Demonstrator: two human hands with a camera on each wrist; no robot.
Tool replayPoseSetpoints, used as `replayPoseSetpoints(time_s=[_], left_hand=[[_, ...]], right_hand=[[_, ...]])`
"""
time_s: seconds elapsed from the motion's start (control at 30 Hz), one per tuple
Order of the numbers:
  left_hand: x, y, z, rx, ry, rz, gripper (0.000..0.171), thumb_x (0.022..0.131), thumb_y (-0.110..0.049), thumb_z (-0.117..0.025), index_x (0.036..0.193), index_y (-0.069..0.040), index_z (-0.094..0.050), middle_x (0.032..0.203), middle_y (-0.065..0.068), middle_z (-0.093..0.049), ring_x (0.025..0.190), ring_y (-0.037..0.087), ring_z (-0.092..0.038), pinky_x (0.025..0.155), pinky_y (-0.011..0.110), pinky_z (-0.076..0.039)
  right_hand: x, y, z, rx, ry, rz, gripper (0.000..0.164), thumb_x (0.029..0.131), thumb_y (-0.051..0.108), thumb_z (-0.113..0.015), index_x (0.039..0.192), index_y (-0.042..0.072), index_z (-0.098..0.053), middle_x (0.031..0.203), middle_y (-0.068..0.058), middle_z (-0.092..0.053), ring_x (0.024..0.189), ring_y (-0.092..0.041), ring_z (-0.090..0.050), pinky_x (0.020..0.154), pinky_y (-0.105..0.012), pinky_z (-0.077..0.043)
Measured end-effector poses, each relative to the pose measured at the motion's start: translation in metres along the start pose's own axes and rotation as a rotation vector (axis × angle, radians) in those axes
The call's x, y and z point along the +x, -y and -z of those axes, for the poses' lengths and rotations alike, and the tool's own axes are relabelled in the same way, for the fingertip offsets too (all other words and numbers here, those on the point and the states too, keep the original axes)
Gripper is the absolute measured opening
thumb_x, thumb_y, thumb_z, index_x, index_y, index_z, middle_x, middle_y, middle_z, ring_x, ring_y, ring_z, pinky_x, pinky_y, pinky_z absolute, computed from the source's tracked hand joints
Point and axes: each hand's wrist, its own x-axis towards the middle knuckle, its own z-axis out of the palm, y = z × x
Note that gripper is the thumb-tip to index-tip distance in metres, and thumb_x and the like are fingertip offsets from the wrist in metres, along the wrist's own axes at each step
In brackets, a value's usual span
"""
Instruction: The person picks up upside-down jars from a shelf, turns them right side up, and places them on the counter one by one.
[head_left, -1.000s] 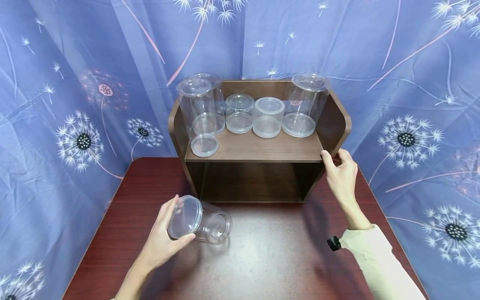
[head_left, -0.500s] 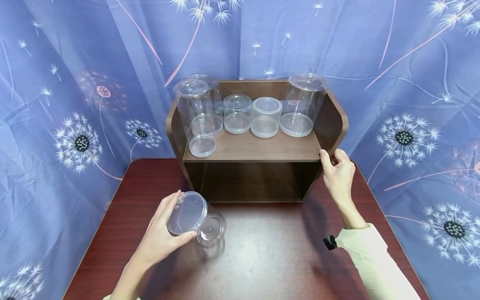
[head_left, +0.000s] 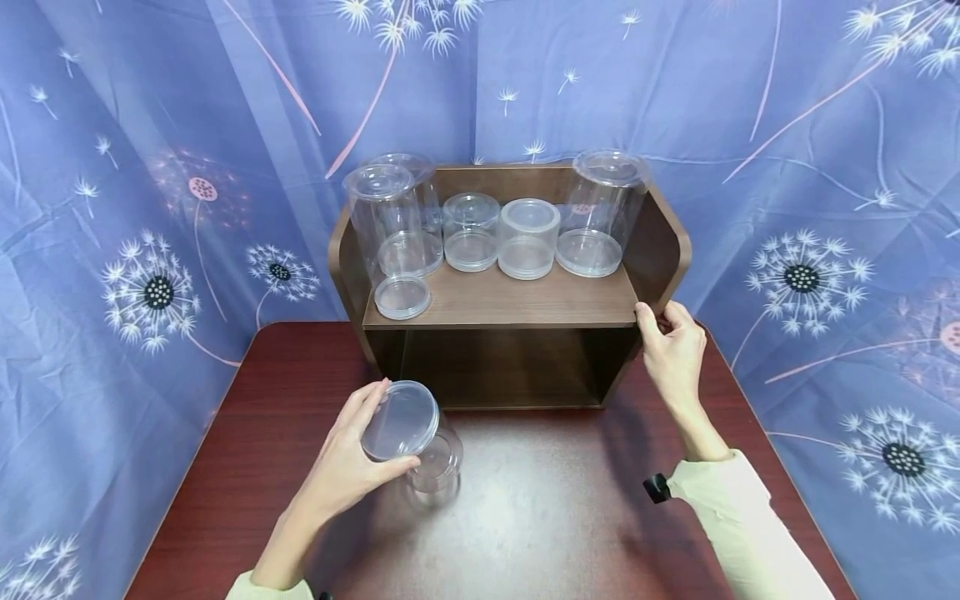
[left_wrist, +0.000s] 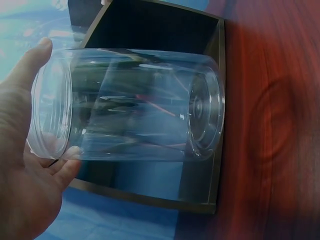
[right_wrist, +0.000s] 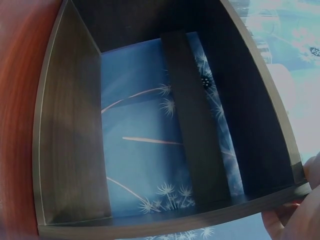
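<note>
Left hand (head_left: 341, 462): held clear jar (left_wrist: 135, 105) around lid (head_left: 401, 421).
Right hand (head_left: 672, 358): gripped brown shelf unit (head_left: 510, 302) by right front edge.
Drop risk: looked likeliest through slipping on smooth rim.

Left hand (left_wrist: 22, 165) has got a clear plastic jar (left_wrist: 135, 115) by its lid (left_wrist: 55, 105) end, thumb on one side and fingers curled round the other. You can see straight through the thing to the dark wooden shelf unit (left_wrist: 160, 27) behind it. The jar's ringed base (left_wrist: 204, 107) points at the reddish-brown tabletop (left_wrist: 280, 200), which has a faint roundish shadow (left_wrist: 272, 122) on it. Bit of blue fabric (left_wrist: 120, 222) along the bottom edge too.
</note>
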Motion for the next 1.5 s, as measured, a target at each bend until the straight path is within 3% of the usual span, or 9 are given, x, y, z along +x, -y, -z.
replayPoseSetpoints(time_s=[0.23, 0.43, 0.87, 1.5], left_hand=[[0.007, 0.007, -0.013, 0.006, 0.020, 0.012, 0.108, 0.067, -0.037, -0.097, 0.157, -0.010, -0.043, 0.152, 0.008, -0.047, 0.133, 0.027, -0.050, 0.103, 0.048, -0.045], [0.011, 0.010, -0.023, -0.012, 0.048, 0.037, 0.111, 0.067, -0.040, -0.097, 0.158, -0.011, -0.042, 0.153, 0.010, -0.045, 0.136, 0.029, -0.047, 0.104, 0.055, -0.046], [0.018, 0.014, -0.047, 0.016, 0.090, 0.035, 0.113, 0.065, -0.042, -0.098, 0.157, -0.006, -0.043, 0.153, 0.013, -0.045, 0.140, 0.031, -0.043, 0.108, 0.053, -0.044], [0.022, 0.011, -0.067, 0.036, 0.151, 0.020, 0.113, 0.065, -0.044, -0.097, 0.156, -0.005, -0.043, 0.152, 0.007, -0.045, 0.139, 0.028, -0.043, 0.107, 0.051, -0.045]], right_hand=[[0.002, 0.001, -0.002, 0.002, -0.005, 0.006, 0.023, 0.097, 0.010, -0.070, 0.084, -0.009, -0.069, 0.086, -0.005, -0.062, 0.073, -0.003, -0.049, 0.070, -0.018, -0.037], [0.001, 0.001, -0.003, 0.014, -0.001, 0.004, 0.023, 0.097, 0.011, -0.070, 0.084, -0.008, -0.069, 0.089, -0.008, -0.064, 0.075, -0.004, -0.050, 0.071, -0.018, -0.037], [-0.001, 0.000, -0.002, 0.018, -0.006, -0.007, 0.025, 0.097, 0.012, -0.070, 0.083, -0.008, -0.069, 0.088, -0.007, -0.063, 0.076, -0.005, -0.050, 0.071, -0.018, -0.037], [-0.003, -0.002, -0.001, 0.030, -0.020, -0.005, 0.022, 0.096, 0.010, -0.071, 0.086, -0.010, -0.069, 0.088, 0.000, -0.061, 0.076, -0.004, -0.051, 0.071, -0.018, -0.039]])
